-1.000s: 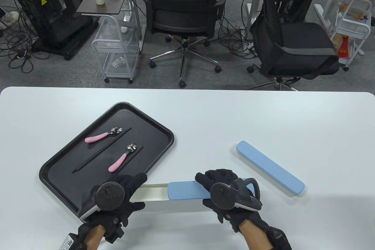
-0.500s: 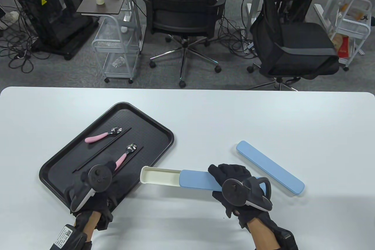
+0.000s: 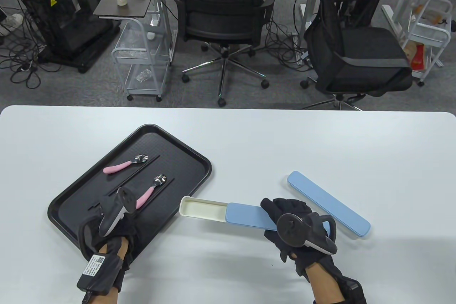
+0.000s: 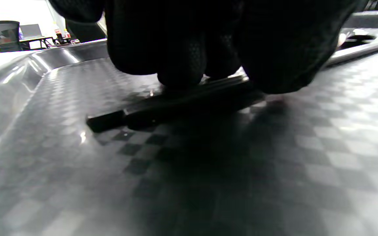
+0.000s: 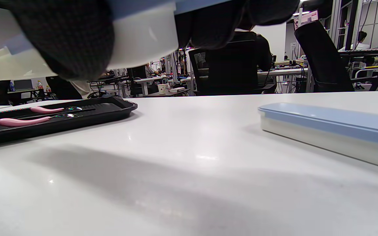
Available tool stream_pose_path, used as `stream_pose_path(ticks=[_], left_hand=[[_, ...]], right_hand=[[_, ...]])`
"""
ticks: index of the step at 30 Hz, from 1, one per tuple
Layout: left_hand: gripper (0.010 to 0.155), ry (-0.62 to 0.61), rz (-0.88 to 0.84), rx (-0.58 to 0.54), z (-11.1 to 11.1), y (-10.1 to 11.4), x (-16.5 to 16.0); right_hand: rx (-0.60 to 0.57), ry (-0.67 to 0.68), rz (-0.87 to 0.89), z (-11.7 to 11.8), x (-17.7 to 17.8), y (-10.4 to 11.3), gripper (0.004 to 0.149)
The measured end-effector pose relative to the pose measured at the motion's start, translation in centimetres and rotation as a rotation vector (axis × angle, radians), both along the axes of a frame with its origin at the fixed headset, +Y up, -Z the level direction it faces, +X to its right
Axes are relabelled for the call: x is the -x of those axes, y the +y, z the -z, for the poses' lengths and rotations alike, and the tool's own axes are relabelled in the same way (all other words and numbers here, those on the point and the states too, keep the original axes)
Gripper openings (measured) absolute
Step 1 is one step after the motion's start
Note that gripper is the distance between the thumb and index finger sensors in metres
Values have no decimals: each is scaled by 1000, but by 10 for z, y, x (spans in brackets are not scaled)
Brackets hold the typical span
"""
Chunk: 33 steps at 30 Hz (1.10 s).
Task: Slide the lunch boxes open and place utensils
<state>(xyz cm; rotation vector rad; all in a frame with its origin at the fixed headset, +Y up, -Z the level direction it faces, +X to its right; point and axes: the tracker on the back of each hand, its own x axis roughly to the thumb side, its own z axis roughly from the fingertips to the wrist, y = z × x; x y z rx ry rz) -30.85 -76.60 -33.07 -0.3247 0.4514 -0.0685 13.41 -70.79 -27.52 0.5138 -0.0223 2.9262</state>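
Observation:
A black tray (image 3: 178, 170) on the left holds two pink-handled spoons (image 3: 123, 165) (image 3: 148, 195) and black chopsticks (image 3: 137, 173). My left hand (image 3: 101, 220) is over the tray's near part. In the left wrist view its fingertips (image 4: 182, 68) pinch the near end of the chopsticks (image 4: 156, 113), which lie on the tray. My right hand (image 3: 290, 220) grips the right end of a lunch box and holds it above the table. Its blue lid (image 3: 249, 216) is slid right, baring the empty cream base (image 3: 203, 208). A second, closed blue lunch box (image 3: 329, 205) lies right of it.
The white table (image 3: 249, 140) reaches to the far edge, with office chairs and carts on the floor behind it. In the right wrist view the closed box (image 5: 333, 131) lies to the right and the tray (image 5: 87, 114) to the left.
My left hand let go of the box's left end and moved up and left onto the tray, to the chopsticks. My right hand carried the partly open box a little right and farther away.

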Motion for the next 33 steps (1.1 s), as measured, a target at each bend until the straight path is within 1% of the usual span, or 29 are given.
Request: stream_pose_path(ticks=[3,7,11,14,19,21,23,28,30,33], left_hand=[[51,2,37,46,2,-2,-3],[50,-5,80,84,5,-3,-9],[51,2,105,116,7,-4,-11],[52,11,89,131,10,-5,-10],[52,-2,130,196,13,-7,-13],[52,-6,121,190,13,-7,-14],[51,-35,137,162,12,-8,-17],[50,-143,255,173,10,-8,-26],[50,-175,311,162,10,-9,-30],[48,-193,380,184,11,-13,-35]], right_hand=[[1,-3,3,0,-1,0,77],[4,-11,4,0,-3,0,77],[9,-18,9,0,-5,0,77],[9,-21,5,0,-6,0,76],[14,-25,7,0,-7,1,77],[15,-27,12,1,-9,1,77],[17,-28,13,1,-9,1,76],[29,-24,6,1,-8,0,77],[32,-23,6,1,-8,0,76],[33,-25,5,2,-9,-1,76]])
